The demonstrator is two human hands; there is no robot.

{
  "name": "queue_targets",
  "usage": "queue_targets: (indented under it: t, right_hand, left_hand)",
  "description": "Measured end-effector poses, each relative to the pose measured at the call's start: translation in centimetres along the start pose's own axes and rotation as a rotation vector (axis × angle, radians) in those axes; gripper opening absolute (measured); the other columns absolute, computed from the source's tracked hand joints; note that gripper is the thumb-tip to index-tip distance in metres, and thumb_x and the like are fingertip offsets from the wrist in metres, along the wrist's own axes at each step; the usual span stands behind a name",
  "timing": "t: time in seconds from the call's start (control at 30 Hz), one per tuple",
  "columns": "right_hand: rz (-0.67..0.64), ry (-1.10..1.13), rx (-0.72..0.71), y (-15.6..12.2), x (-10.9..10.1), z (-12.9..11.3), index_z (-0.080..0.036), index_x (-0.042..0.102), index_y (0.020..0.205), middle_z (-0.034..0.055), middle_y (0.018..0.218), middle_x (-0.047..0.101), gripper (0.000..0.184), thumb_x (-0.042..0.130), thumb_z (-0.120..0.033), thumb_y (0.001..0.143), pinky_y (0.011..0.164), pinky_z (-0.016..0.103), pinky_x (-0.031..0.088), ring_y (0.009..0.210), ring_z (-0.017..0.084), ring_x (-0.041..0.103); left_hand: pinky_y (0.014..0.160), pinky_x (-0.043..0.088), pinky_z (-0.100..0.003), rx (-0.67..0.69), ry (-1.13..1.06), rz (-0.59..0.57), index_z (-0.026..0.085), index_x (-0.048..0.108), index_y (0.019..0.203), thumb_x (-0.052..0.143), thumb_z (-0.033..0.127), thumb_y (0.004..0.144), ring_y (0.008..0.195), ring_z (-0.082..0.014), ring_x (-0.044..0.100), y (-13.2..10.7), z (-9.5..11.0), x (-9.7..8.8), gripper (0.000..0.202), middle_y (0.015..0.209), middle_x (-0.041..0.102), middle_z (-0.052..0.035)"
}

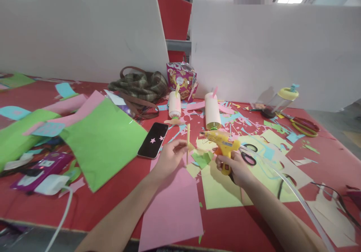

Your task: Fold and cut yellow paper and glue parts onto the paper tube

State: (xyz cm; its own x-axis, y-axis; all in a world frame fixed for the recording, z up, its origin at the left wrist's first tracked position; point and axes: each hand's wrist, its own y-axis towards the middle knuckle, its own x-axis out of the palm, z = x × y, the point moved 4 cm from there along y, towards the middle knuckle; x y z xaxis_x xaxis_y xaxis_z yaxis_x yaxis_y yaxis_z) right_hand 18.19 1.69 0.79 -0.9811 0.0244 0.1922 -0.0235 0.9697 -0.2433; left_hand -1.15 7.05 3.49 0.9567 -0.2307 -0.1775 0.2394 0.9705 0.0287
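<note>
My left hand (pixel 175 153) is closed on a thin yellow strip (pixel 188 137), held upright between thumb and fingers. In my right hand (pixel 235 168) is a yellow hot glue gun (pixel 221 141), its nozzle pointing left towards the strip. A long clear glue stick (pixel 284 180) trails out of the gun's back. Under my hands lie a pink sheet (pixel 172 214) and a pale yellow sheet (pixel 222 192). Green paper scraps (pixel 202 159) sit between the hands. Beyond them stand two cream paper-wrapped cylinders, a larger one (pixel 212 109) and a smaller one (pixel 175 103).
A phone (pixel 153 140) with two pink stars lies left of my hand, beside a large green sheet (pixel 105 143). A purple power strip (pixel 42 171) with cables is at left. Black-handled scissors (pixel 249 156), red-and-yellow scissors (pixel 304 126) and a clear bottle (pixel 279 101) are at right. White panels (pixel 267 53) stand behind.
</note>
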Motion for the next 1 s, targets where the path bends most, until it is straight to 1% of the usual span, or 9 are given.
queue_targets:
  t: [0.1, 0.17, 0.23, 0.33, 0.43, 0.5, 0.57, 0.8, 1.0]
  right_hand:
    - [-0.006, 0.14, -0.019, 0.0, -0.1, -0.2, -0.017, 0.053, 0.069, -0.0039, 0.055, 0.048, 0.015, 0.062, -0.027, 0.063, 0.044, 0.021, 0.034, 0.048, 0.008, 0.044]
    - [-0.013, 0.121, -0.029, 0.0, -0.3, -0.3, -0.019, 0.054, 0.078, -0.0023, 0.063, 0.051, 0.018, 0.062, -0.028, 0.064, 0.045, 0.021, 0.035, 0.056, 0.01, 0.047]
    - [-0.051, 0.007, -0.042, -0.1, -0.4, -0.5, -0.02, 0.055, 0.083, 0.0001, 0.073, 0.053, 0.019, 0.059, -0.03, 0.068, 0.047, 0.022, 0.037, 0.06, 0.011, 0.049]
    - [-0.095, -0.261, -0.038, -0.4, -0.6, -0.6, -0.02, 0.056, 0.085, 0.0015, 0.077, 0.056, 0.02, 0.054, -0.034, 0.072, 0.046, 0.023, 0.037, 0.052, 0.008, 0.047]
    - [-0.077, -0.498, 0.005, -0.5, -0.8, -0.2, -0.019, 0.057, 0.081, -0.0001, 0.063, 0.055, 0.021, 0.051, -0.038, 0.074, 0.043, 0.023, 0.034, 0.046, 0.009, 0.044]
    - [-0.051, -0.592, 0.021, -0.5, -1.0, 0.1, -0.019, 0.057, 0.077, -0.0018, 0.053, 0.051, 0.023, 0.05, -0.04, 0.073, 0.042, 0.023, 0.034, 0.045, 0.01, 0.045]
    - [-0.023, -0.662, 0.029, -0.5, -1.1, 0.3, -0.019, 0.056, 0.072, -0.0025, 0.049, 0.048, 0.024, 0.05, -0.042, 0.073, 0.043, 0.024, 0.034, 0.045, 0.011, 0.045]
    - [0.007, -0.876, 0.044, -0.9, -0.6, -0.2, -0.019, 0.055, 0.066, -0.001, 0.053, 0.048, 0.028, 0.044, -0.044, 0.074, 0.049, 0.027, 0.036, 0.051, 0.013, 0.046]
    - [0.017, -0.911, 0.013, -0.9, -0.3, -0.5, -0.02, 0.052, 0.064, -0.0007, 0.055, 0.05, 0.024, 0.044, -0.04, 0.073, 0.048, 0.027, 0.035, 0.052, 0.014, 0.046]
  left_hand:
    - [0.066, 0.044, -0.025, -0.108, -0.158, 0.025, 0.015, 0.061, 0.073, 0.06, 0.026, 0.066, 0.068, -0.0142, 0.056, 0.4, -0.9, -0.1, 0.013, 0.072, 0.061, -0.0019]
    - [0.064, 0.044, -0.025, -0.187, -0.249, 0.038, 0.013, 0.06, 0.074, 0.062, 0.026, 0.063, 0.065, -0.0138, 0.056, 0.5, -1.4, 0.0, 0.017, 0.068, 0.061, -0.0017]
    - [0.062, 0.045, -0.026, -0.261, -0.303, 0.059, 0.012, 0.06, 0.075, 0.064, 0.026, 0.06, 0.063, -0.0135, 0.056, 0.6, -1.8, 0.1, 0.02, 0.065, 0.06, -0.0017]
    - [0.062, 0.046, -0.027, -0.322, -0.322, 0.058, 0.011, 0.06, 0.074, 0.065, 0.027, 0.06, 0.063, -0.0139, 0.057, 0.5, -2.1, 0.2, 0.021, 0.066, 0.061, -0.003]
    - [0.063, 0.046, -0.029, -0.34, -0.314, 0.048, 0.011, 0.059, 0.074, 0.065, 0.027, 0.06, 0.064, -0.0142, 0.057, 0.5, -2.4, 0.3, 0.022, 0.068, 0.061, -0.0039]
    - [0.064, 0.046, -0.029, -0.339, -0.311, 0.051, 0.011, 0.059, 0.073, 0.066, 0.026, 0.059, 0.064, -0.014, 0.057, 0.5, -2.5, 0.3, 0.022, 0.067, 0.061, -0.0036]
    - [0.065, 0.046, -0.029, -0.337, -0.306, 0.044, 0.011, 0.058, 0.073, 0.067, 0.025, 0.059, 0.064, -0.0137, 0.057, 0.5, -2.6, 0.3, 0.022, 0.066, 0.06, -0.0031]
    - [0.059, 0.043, -0.025, -0.348, -0.199, 0.022, 0.011, 0.058, 0.073, 0.065, 0.03, 0.06, 0.059, -0.0111, 0.054, 0.3, -2.4, 0.4, 0.023, 0.065, 0.059, -0.0019]
    - [0.057, 0.041, -0.023, -0.327, -0.176, 0.022, 0.012, 0.058, 0.072, 0.064, 0.029, 0.061, 0.059, -0.0104, 0.053, 0.3, -2.1, 0.4, 0.021, 0.064, 0.058, -0.0018]
